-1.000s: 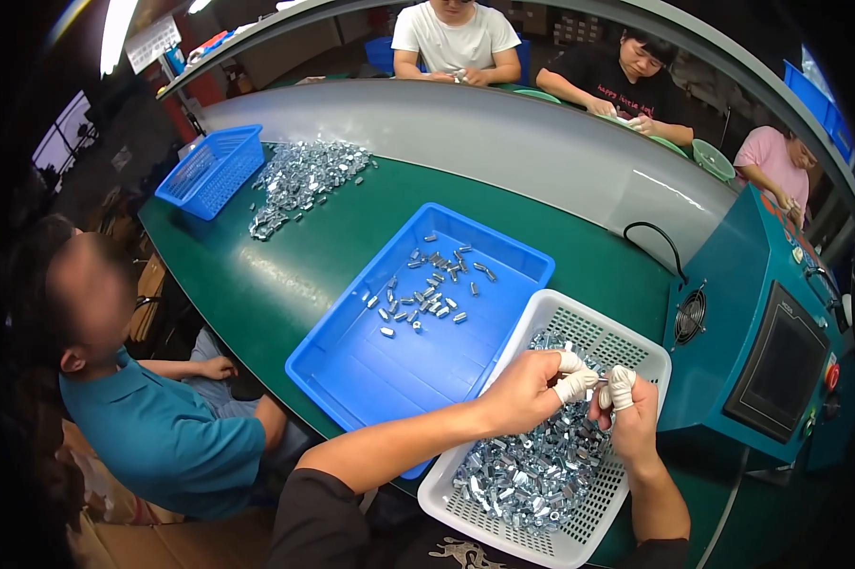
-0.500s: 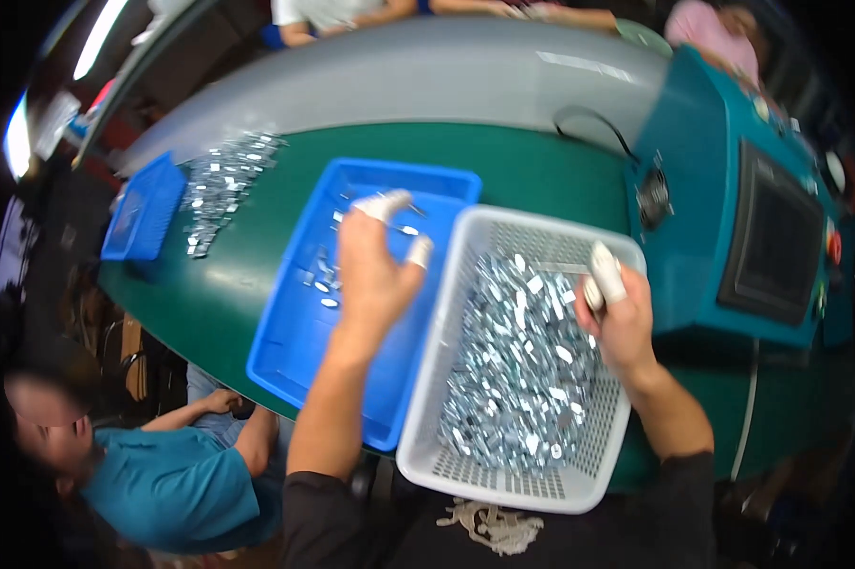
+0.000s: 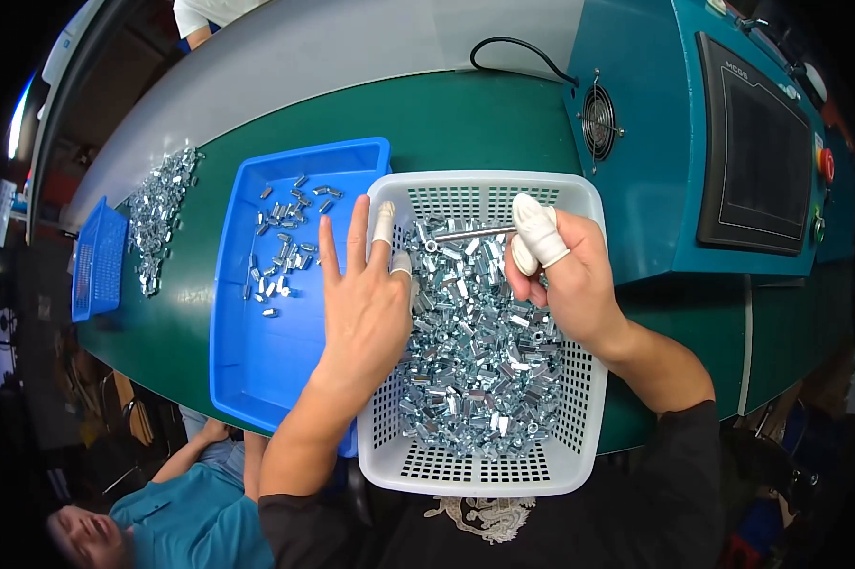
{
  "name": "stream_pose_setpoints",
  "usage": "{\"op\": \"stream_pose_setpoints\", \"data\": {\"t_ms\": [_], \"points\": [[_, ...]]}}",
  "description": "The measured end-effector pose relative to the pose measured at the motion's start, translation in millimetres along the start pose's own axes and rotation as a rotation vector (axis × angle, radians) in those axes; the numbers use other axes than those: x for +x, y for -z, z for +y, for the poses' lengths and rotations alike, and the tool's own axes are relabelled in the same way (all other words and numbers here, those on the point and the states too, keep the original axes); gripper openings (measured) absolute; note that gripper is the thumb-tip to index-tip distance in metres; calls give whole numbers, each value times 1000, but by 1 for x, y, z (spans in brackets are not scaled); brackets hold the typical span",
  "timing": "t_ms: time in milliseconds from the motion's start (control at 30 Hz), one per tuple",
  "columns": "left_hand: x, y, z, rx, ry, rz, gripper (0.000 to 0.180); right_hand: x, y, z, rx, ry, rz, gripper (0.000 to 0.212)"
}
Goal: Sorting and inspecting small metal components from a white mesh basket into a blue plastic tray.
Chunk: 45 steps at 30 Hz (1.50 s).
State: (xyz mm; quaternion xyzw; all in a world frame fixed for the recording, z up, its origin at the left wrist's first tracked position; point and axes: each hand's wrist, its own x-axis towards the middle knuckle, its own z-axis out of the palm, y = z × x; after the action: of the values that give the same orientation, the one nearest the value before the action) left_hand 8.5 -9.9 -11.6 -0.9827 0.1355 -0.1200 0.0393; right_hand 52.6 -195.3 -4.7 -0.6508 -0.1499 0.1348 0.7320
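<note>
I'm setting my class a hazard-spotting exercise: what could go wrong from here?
The metal rod sticks out from the right grip over loose metal pieces; if it slips, it could drop among them. The white basket's near rim seems to reach past the green table's edge, so a bump might spill its contents.

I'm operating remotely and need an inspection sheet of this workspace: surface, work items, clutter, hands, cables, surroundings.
Surface: green tabletop, partly covered by containers.
Work items: white basket holding many metal pieces; blue tray with fewer, mostly toward its far end.
Clutter: loose metal pile beside a small blue basket, far left.
Left hand: fingers spread over the white basket's left rim; no held item visible.
Right hand: pinches a thin metal rod above the basket.
Cables: black cable looping from the teal machine.
Surroundings: grey partition behind; person in teal shirt, lower left.
</note>
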Motion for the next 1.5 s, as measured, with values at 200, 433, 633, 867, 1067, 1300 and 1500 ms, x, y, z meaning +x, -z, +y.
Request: {"op": "stream_pose_setpoints", "data": {"t_ms": [200,433,633,867,1067,1300,1500], "points": [[3,-1,-8,-344,7,76,20,0,0,-1,19,14,-15,42],[1,2,-5,-1179,197,138,17,0,-1,-1,-19,62,-34,39],[3,7,-5,-1087,104,287,22,-2,-5,-6,2,-87,-89,34],[1,6,-7,-1119,92,356,27,-4,-5,0,-29,55,-75,36],[1,6,-8,-1016,-11,383,28,-2,-6,1,-128,-8,-154,37],[1,1,1,-1160,-95,354,26,-10,-12,-6,-99,-137,-264,33],[3,7,2,-1181,-46,308,29,-6,-9,-7,-105,-79,-226,28]]}}
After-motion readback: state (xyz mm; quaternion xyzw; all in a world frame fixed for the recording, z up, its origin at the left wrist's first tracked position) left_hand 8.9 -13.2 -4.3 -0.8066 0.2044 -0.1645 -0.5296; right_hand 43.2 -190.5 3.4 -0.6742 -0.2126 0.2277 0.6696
